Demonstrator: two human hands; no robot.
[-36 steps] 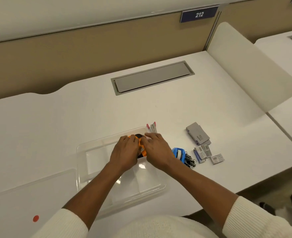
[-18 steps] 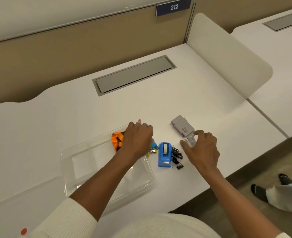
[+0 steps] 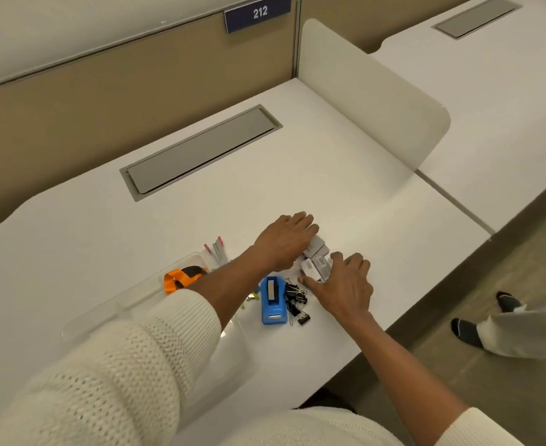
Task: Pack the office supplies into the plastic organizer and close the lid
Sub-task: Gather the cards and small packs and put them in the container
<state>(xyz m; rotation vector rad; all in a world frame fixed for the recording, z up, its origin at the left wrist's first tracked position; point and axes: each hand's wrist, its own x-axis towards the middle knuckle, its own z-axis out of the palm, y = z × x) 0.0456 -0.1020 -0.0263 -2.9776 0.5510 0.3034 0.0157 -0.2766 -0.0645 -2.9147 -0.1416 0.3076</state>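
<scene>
The clear plastic organizer (image 3: 111, 312) lies open on the white desk, mostly under my left forearm. An orange and black tool (image 3: 181, 277) rests in its far corner. Right of it lie a blue tape dispenser (image 3: 273, 300), a heap of black binder clips (image 3: 295, 302) and small grey staple boxes (image 3: 316, 255). My left hand (image 3: 286, 241) reaches across and lies on the far end of the boxes. My right hand (image 3: 345, 286) touches their near end, its fingers curled around them. Pink-tipped markers (image 3: 217, 249) lie beyond the organizer's rim.
A grey cable hatch (image 3: 201, 149) is set in the desk further back. A rounded divider panel (image 3: 371, 101) stands on the right edge. Someone's feet in dark socks (image 3: 468, 329) are on the floor at the right.
My left hand has left the organizer and crossed right to the staple boxes. My right hand has closed in on them from the near side. The view has swung right.
</scene>
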